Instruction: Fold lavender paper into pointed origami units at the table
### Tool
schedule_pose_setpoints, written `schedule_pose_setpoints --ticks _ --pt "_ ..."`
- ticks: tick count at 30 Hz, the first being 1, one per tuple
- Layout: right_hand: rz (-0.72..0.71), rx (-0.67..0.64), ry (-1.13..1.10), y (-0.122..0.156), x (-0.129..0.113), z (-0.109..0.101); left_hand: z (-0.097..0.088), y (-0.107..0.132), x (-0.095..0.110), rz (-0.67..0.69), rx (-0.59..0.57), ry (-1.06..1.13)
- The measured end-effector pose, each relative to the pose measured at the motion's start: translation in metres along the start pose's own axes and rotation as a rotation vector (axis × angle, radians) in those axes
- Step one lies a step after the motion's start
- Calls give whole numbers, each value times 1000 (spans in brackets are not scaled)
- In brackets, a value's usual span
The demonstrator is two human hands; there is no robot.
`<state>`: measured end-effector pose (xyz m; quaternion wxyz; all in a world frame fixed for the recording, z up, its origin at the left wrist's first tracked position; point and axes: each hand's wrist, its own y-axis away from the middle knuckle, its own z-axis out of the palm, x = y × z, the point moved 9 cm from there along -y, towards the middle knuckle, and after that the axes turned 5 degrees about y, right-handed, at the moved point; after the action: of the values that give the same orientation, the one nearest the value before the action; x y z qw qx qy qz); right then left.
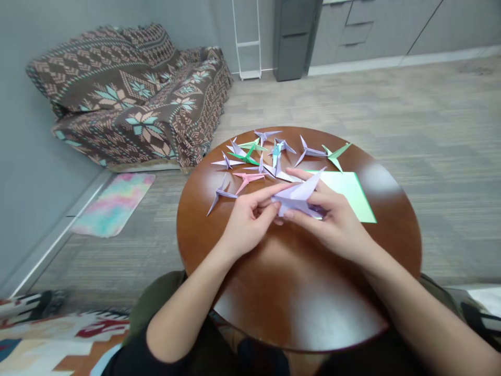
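A partly folded sheet of lilac origami paper [295, 195] is held between my two hands, just above the round wooden table. My left hand [253, 213] pinches its left edge between thumb and fingers. On the other side, my right hand [332, 211] grips the paper with the thumb in front and the fingers behind. One pointed flap sticks up to the right. Several folded paper cranes lie beyond my hands, among them a pink crane [248, 178], a green crane [247, 155] and a lilac crane [221, 194].
A stack of pale green paper [348, 193] lies right of my hands on the brown table [297, 292]. Past the table stand a sofa [148, 99] under a patterned cover, a white rack [248, 44] and grey cabinets [364, 31]. A pastel mat [115, 203] is on the floor.
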<state>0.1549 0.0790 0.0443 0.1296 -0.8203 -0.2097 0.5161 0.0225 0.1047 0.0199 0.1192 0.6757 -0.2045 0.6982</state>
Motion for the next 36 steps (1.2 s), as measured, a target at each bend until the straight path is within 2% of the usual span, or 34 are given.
schedule_pose_setpoints --ticks 3,6,8,13,18,22,25,27,30,36 --pt "-42 -29 19 1 -4 3 -3 0 5 48 31 -16" --pt "-46 -32 -16 0 -6 4 -9 -1 -1 10 94 -40" --pt "-46 -17 -38 0 -6 2 -10 -1 -5 -9 96 -37" --pt "-28 -8 -43 0 -4 1 -2 -4 -5 30 28 27" --pt "-13 49 -18 0 -2 -4 0 -4 -16 -20 -9 41" --pt "-24 30 -18 -1 -5 -2 7 0 -11 9 -121 94" --pt "-48 61 28 -1 -6 -3 19 5 -14 -76 -222 268" --pt "-68 102 66 0 -6 -5 25 8 -18 -136 -249 332" --pt "-78 102 86 2 -5 -1 23 6 -19 -92 -208 263" --pt "-38 -70 40 2 -5 11 15 0 -15 11 -165 8"
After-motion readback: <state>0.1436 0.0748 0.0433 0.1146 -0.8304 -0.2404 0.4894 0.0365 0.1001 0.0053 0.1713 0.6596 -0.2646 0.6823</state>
